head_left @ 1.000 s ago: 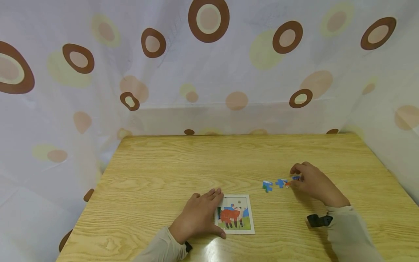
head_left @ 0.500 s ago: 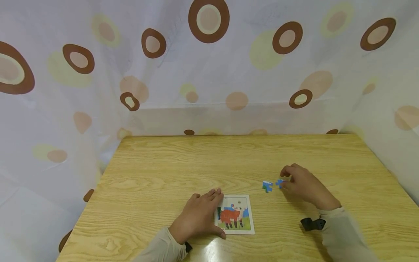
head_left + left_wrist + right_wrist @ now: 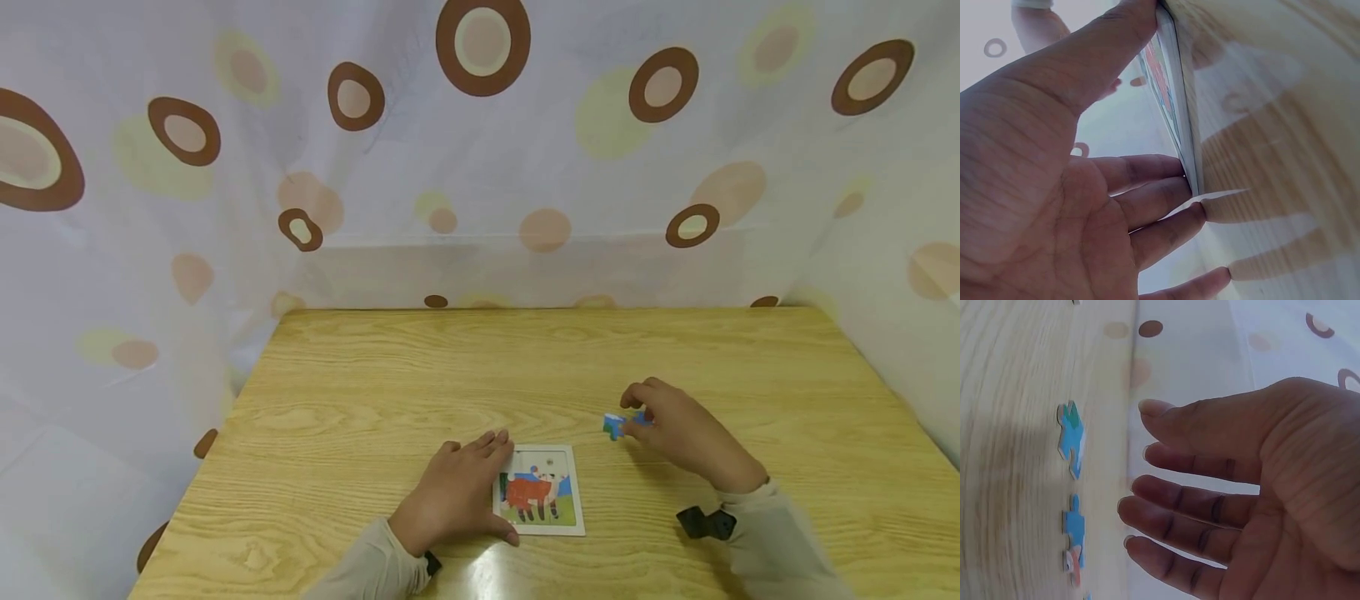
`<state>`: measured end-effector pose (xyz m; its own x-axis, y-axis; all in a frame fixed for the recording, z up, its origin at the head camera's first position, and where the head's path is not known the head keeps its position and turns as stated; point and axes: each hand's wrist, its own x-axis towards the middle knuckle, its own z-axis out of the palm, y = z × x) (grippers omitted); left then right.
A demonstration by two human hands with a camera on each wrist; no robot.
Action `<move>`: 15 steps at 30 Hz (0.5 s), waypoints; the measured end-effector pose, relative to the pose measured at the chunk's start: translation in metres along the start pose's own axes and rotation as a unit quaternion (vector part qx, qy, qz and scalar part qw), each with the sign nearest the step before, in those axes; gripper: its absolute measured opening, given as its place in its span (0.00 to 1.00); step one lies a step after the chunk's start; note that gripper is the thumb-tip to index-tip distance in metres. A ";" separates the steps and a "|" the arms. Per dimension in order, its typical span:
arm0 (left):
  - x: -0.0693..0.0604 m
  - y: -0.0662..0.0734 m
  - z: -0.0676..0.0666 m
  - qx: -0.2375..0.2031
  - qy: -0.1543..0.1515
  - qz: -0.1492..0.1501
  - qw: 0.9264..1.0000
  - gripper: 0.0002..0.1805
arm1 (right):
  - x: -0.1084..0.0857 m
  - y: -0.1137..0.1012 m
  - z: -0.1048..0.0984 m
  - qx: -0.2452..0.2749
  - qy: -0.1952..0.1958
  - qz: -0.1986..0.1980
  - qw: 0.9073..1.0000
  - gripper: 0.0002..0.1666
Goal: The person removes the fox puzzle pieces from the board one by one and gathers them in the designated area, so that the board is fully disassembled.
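Note:
My left hand (image 3: 456, 493) holds a framed jigsaw puzzle (image 3: 538, 492) flat on the table, thumb at its near edge and fingertips at its far edge. The picture is of a red and white animal. In the left wrist view the board (image 3: 1175, 100) appears edge-on between thumb and fingers. Over to the right, my right hand (image 3: 686, 437) hovers with loosely bent fingers above loose puzzle pieces, holding none. A blue and green piece (image 3: 1072, 439) lies beyond the fingertips. Near it is a blue piece with some orange (image 3: 1075, 531), partly hidden by the hand in the head view.
The wooden table (image 3: 420, 367) reaches back to a white curtain (image 3: 480, 167) printed with circles, which also stands at both sides. A blue bit of another piece (image 3: 1088, 597) shows at the bottom of the right wrist view.
My right hand has moved left along the row of pieces, from the right end to above the middle one. The left hand and the framed puzzle have stayed in place.

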<state>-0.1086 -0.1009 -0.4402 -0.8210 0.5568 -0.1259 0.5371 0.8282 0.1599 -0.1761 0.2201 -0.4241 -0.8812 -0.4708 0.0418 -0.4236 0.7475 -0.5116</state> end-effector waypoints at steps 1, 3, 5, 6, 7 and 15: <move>0.000 0.000 0.000 0.000 0.000 0.000 1.000 0.65 | 0.000 -0.001 0.001 0.004 -0.003 -0.001 1.000 0.14; 0.000 0.000 0.000 0.000 0.001 0.000 1.000 0.65 | 0.001 -0.004 0.004 0.011 -0.011 -0.002 1.000 0.14; 0.000 0.000 0.000 0.000 0.003 0.001 1.000 0.65 | 0.002 -0.006 0.008 0.015 -0.017 -0.006 1.000 0.13; 0.000 0.000 0.000 0.000 0.003 0.001 1.000 0.65 | 0.003 -0.007 0.010 0.016 -0.020 -0.007 1.000 0.13; 0.000 0.000 0.000 0.000 0.004 0.001 1.000 0.64 | 0.004 -0.008 0.012 0.017 -0.022 -0.010 1.000 0.13; 0.001 -0.002 0.002 0.005 0.012 0.005 1.000 0.64 | 0.010 -0.019 0.026 0.000 -0.022 -0.034 0.999 0.11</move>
<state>-0.1100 -0.1015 -0.4425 -0.8199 0.5637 -0.1000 0.5473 0.8230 0.1521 -0.1715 0.1893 -0.4362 -0.8400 -0.5412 0.0387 -0.4827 0.7127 -0.5090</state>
